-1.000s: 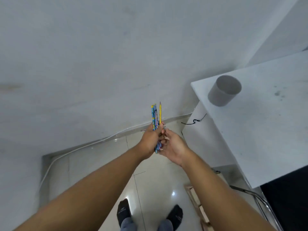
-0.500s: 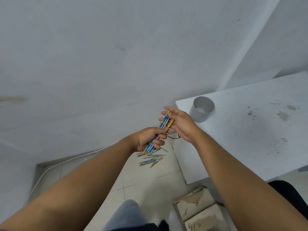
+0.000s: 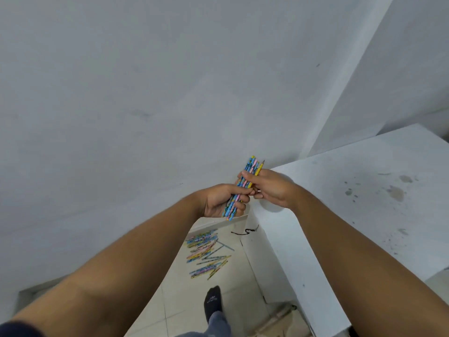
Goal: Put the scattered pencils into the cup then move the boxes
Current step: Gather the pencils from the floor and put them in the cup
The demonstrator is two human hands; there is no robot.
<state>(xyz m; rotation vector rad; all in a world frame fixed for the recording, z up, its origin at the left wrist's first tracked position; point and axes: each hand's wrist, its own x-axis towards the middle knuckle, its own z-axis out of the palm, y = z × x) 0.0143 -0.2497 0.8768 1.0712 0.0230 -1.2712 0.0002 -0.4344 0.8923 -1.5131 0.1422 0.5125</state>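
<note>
A bundle of colourful pencils [image 3: 251, 167] points up and to the right between both hands. My left hand [image 3: 220, 200] grips the bundle's lower half with curled fingers. My right hand [image 3: 271, 187] holds the upper half, fingers wrapped round it, over the near corner of the white table [image 3: 364, 215]. The grey cup is hidden behind my right hand. Several more pencils [image 3: 206, 254] lie scattered on the tiled floor below.
A plain white wall fills the upper view. A black cord [image 3: 244, 231] lies on the floor by the table's side panel. My socked foot [image 3: 213, 302] stands on the tiles. A piece of cardboard box [image 3: 274, 323] shows at the bottom.
The view has swung right and down. Both hands carried the pencil bundle towards the table corner; my right hand's fingers have closed round it and now cover the cup.
</note>
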